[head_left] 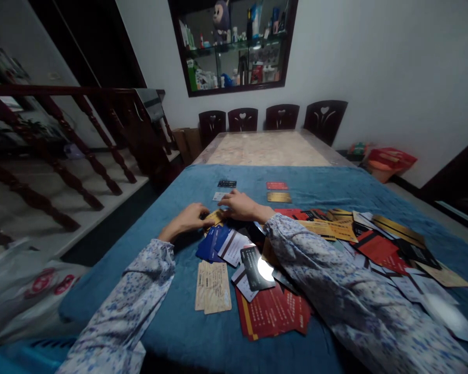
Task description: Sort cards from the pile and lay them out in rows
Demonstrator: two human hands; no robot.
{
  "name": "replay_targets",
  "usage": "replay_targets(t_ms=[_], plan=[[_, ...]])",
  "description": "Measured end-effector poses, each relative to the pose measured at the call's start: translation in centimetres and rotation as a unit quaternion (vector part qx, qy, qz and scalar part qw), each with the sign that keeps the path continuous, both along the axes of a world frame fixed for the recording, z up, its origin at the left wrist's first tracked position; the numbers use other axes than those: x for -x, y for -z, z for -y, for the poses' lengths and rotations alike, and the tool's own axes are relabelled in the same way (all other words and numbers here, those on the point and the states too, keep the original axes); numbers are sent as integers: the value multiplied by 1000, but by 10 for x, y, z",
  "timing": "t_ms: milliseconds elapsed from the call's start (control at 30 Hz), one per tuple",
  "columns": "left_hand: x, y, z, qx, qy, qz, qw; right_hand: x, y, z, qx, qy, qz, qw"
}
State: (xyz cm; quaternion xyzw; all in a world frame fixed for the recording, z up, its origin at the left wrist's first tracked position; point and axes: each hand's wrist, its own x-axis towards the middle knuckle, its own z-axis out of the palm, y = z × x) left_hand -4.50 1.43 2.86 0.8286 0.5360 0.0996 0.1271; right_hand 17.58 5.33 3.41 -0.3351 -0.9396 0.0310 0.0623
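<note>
Yellow card (215, 218): just beyond the blue cards (210, 245), between my two hands; long axis looks slanted, far end rightward.
Nearer hand: neither clearly; both reach the card.
Left hand (189, 217): beyond the blue cards, to their left; fingers curled at the yellow card's left edge, pinch I cannot tell from here.
Right hand (239, 205): beyond them, rightward; fingers bent, partly spread; grip unclear to me.

A blue cloth (171, 317) on the table (261, 148) bears scattered cards (257, 267).
</note>
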Motion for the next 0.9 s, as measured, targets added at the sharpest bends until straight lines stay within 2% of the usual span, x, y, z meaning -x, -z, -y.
replay_targets(t_ms=[167,300,900], plan=[[-3,3,-1,-14,1,-42,999,9,9,-5,22,-14,36,999],[-3,3,0,-21,3,-49,999,10,12,-8,35,-21,27,999],[2,18,-6,-35,-29,-27,999,22,3,-5,37,30,63,997]])
